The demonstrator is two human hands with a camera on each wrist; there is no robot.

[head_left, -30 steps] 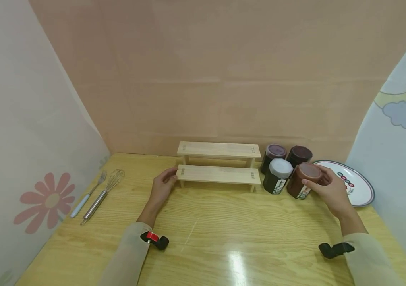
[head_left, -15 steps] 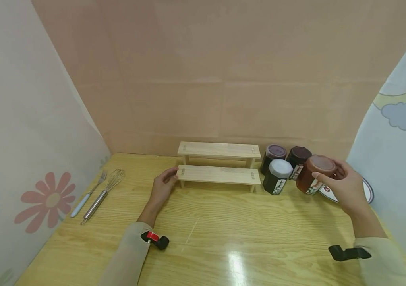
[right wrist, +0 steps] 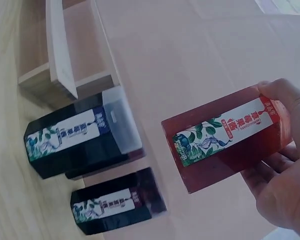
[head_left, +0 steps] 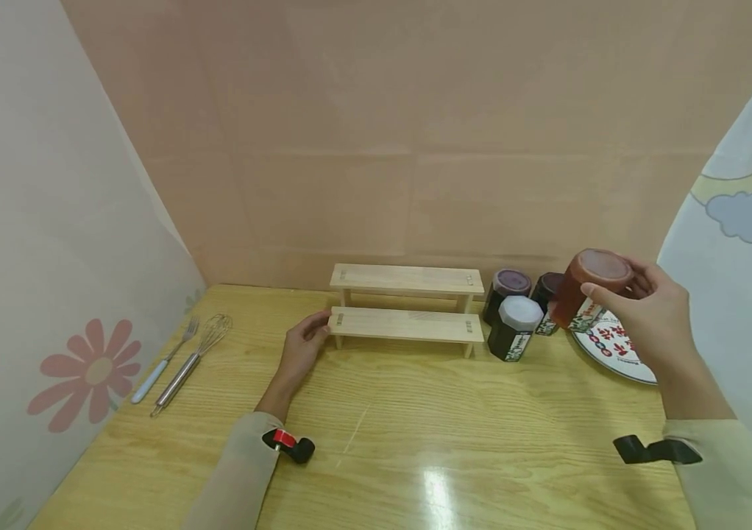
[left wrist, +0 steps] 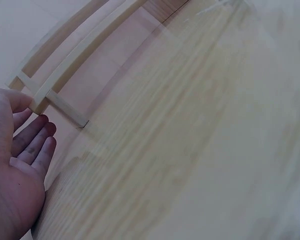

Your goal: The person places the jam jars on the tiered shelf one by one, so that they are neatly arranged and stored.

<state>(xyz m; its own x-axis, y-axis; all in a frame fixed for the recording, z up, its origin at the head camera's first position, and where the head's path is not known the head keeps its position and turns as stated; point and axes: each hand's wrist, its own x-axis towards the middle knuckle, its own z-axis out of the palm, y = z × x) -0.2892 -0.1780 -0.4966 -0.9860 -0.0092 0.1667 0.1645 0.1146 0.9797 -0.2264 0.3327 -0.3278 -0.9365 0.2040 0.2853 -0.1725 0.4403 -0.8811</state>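
right hand (head_left: 654, 320) — grips red jar (head_left: 589, 288) aloft, above plate (head_left: 608, 344) | left hand (head_left: 302, 350) — fingers relaxed, touching wooden rack (head_left: 406, 324)

Between the left hand (head_left: 299, 352) and the right hand (head_left: 654, 320) the wooden table (head_left: 416, 419) lies open, with room to pass. Ahead of the left hand, touching its fingertips, stands the two-step rack (head_left: 406, 305). Below the right hand, three jars (head_left: 513, 327) crowd together; the plate (head_left: 608, 342) lies just beside them, perhaps touching. Fork (head_left: 164, 359) and whisk (head_left: 192, 361) lie well left.
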